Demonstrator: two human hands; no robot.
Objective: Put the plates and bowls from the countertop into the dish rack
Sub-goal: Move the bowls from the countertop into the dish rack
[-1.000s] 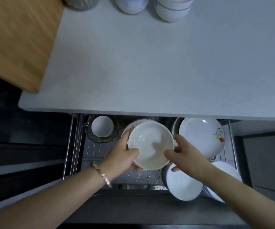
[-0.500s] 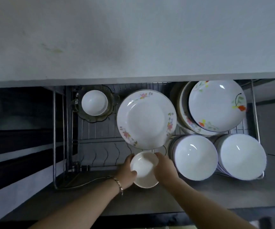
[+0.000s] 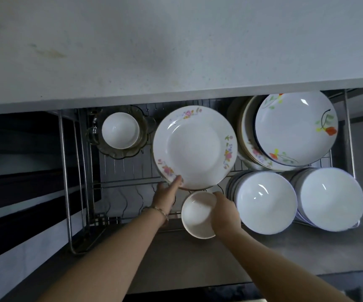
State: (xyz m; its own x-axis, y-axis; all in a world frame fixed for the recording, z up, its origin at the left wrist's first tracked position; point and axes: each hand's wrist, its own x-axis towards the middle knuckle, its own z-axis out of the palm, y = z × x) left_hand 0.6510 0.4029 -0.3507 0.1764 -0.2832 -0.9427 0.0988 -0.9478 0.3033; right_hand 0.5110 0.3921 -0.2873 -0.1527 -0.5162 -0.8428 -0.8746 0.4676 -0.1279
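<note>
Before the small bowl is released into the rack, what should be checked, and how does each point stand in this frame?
1. Right hand grips the small bowl by its rim: ok.
2. Small bowl seated on the dish rack wires: cannot tell, underside hidden.
3. Small bowl apart from the white bowl stack: ok, the hand lies between.
4. Left hand touches the floral plate at its lower rim: ok.
5. Small bowl clear of the floral plate: cannot tell, edges nearly meet.

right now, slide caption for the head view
Right hand holds small bowl at the dish rack; left hand touches floral plate
</note>
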